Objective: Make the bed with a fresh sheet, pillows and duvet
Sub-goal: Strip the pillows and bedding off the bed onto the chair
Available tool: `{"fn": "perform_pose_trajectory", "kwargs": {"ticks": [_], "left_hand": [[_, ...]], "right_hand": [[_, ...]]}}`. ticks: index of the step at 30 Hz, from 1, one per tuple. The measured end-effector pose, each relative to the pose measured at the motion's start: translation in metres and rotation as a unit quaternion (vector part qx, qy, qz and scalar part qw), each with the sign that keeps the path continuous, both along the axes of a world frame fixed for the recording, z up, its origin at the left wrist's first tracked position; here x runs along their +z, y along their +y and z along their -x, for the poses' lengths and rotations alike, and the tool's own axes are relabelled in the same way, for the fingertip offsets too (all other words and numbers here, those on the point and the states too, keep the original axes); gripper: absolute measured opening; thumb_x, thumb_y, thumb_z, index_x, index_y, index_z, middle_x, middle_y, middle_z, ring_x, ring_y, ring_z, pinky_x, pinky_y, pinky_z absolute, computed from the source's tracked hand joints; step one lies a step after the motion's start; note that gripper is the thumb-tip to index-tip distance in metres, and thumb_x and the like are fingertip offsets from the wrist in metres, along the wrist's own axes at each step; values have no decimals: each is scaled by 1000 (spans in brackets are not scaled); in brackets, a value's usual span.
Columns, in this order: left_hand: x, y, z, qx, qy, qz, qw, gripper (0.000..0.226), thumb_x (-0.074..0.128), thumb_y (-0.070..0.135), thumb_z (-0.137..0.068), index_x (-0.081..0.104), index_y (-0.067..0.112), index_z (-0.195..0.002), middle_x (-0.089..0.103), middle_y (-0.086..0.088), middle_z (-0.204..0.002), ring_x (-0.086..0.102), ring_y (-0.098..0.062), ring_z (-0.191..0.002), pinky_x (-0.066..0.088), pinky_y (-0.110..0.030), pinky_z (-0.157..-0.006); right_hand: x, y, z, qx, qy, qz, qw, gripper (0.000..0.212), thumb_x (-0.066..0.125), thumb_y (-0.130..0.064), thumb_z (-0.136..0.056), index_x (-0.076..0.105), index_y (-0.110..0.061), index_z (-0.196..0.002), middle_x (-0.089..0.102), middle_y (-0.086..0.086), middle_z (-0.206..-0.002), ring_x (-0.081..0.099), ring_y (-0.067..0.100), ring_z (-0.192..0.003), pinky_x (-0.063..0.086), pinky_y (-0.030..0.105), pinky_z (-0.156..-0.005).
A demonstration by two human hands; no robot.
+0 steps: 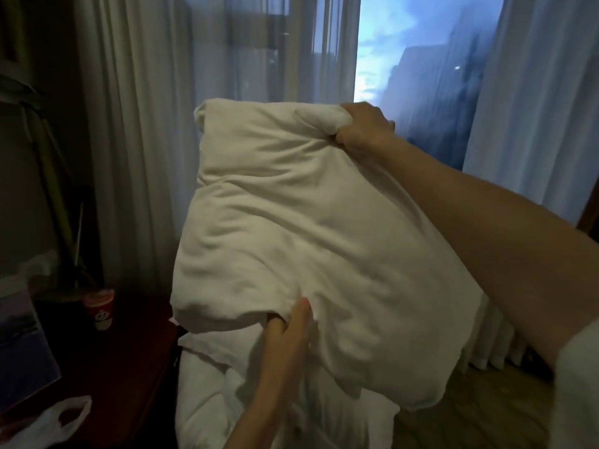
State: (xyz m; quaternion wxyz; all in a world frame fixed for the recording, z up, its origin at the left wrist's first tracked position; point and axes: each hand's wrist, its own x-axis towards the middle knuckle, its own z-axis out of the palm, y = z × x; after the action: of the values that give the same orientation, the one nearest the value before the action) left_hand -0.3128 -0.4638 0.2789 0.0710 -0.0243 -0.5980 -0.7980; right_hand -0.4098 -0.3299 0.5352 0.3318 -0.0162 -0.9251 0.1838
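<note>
Dim hotel-type room: sheer curtains [155,108] fill the upper frame, with a gap of dusk sky and buildings through the window [418,69] at upper right. Biggest object is the pillow [291,228], white, held up mid-frame in front of the curtains, standing on end and sagging toward lower right. Below it, at bottom centre, I see a heap of white bedding [210,384], rumpled; can't tell sheet from duvet in that pile. Dark wooden side table [129,358] sits at lower left, just beside the heap. My right hand [363,126] is at the pillow's top right corner, fingers curled tight around a bunched fistful of fabric. My left hand [288,332] is at the bottom edge, centre frame, fingertips tucked under a fold of the cover, thumb side up; reads as a pinch on the hem, though the tips are hidden. On the table: a red paper cup [99,307] toward the back, a white plastic bag [48,422] at the bottom left corner. My read: pillow step in hand, either casing it or shaking the filling down into the cover; can't tell whether the cover is fully on. Next move needs both grips held, a shake to settle the filling, then squaring the corners before laying it at the bed head. Bed itself isn't clearly in view.
</note>
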Motion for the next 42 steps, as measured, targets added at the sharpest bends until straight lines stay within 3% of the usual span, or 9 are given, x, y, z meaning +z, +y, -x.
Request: {"fn": "perform_pose_trajectory", "kwargs": {"ticks": [11, 14, 16, 20, 26, 30, 35, 39, 42], "left_hand": [[32, 14, 162, -51, 12, 80, 995, 29, 54, 27, -95, 50, 24, -123, 48, 12, -113, 42, -4, -108, 31, -14, -85], [35, 18, 211, -26, 15, 89, 996, 7, 57, 25, -93, 51, 21, -92, 57, 4, -106, 49, -8, -107, 36, -14, -83], [42, 16, 250, 12, 42, 99, 994, 23, 61, 22, -90, 52, 15, -70, 59, 1, -75, 56, -11, -84, 41, -10, -63], [57, 7, 316, 27, 103, 134, 985, 17, 63, 27, -88, 59, 21, -72, 62, 15, -73, 57, 7, -72, 45, -7, -66], [31, 1, 389, 26, 93, 240, 966, 47, 62, 56, -83, 57, 16, -58, 61, 9, -54, 59, -7, -60, 48, -31, -64], [21, -4, 426, 17, 146, 324, 935, 40, 55, 30, -94, 57, 20, -56, 60, 7, -55, 53, -2, -56, 42, -25, -61], [15, -22, 446, 3, 118, 339, 933, 39, 55, 26, -95, 67, 19, -58, 67, 6, -57, 60, -5, -55, 51, -32, -65], [29, -35, 429, 152, 271, 439, 843, 39, 46, 42, -91, 56, 27, -56, 53, 10, -50, 50, -7, -49, 36, -26, -47], [42, -42, 424, 85, 418, 463, 777, 16, 49, 44, -88, 53, 31, -96, 50, 18, -92, 43, -4, -82, 33, -16, -77]], "right_hand": [[4, 27, 193, 7, 50, 32, 998, 34, 57, -18, -85, 58, -29, -117, 58, 0, -125, 49, 25, -119, 26, 39, -102], [5, 32, 256, 29, 72, 29, 997, 28, 57, -21, -85, 61, -30, -111, 61, 0, -122, 51, 24, -117, 25, 38, -99], [12, 37, 299, 29, 76, 19, 997, 28, 54, -21, -87, 61, -30, -113, 61, 1, -123, 51, 25, -118, 26, 37, -96], [13, 53, 387, 37, 61, 24, 997, 25, 50, -26, -84, 58, -41, -103, 60, 5, -123, 50, 31, -118, 29, 37, -88], [-87, 67, 476, -21, -121, 2, 992, 29, 35, -41, -93, 56, -44, -113, 49, 10, -138, 40, 35, -127, 25, 54, -108], [-160, 58, 480, 10, -356, -122, 927, 46, 33, -43, -101, 46, -22, -140, 42, 5, -147, 37, 28, -135, 18, 53, -113], [-147, 72, 447, 45, -344, -135, 928, 47, 28, -40, -104, 42, -18, -143, 40, 8, -150, 39, 26, -134, 29, 43, -112], [-132, 72, 390, 20, -314, -174, 933, 44, 29, -45, -103, 44, -27, -140, 44, 3, -146, 41, 24, -132, 26, 44, -112], [-130, 61, 348, 18, -279, -137, 950, 45, 31, -50, -100, 48, -29, -136, 47, 0, -144, 43, 23, -131, 27, 46, -114]]}}
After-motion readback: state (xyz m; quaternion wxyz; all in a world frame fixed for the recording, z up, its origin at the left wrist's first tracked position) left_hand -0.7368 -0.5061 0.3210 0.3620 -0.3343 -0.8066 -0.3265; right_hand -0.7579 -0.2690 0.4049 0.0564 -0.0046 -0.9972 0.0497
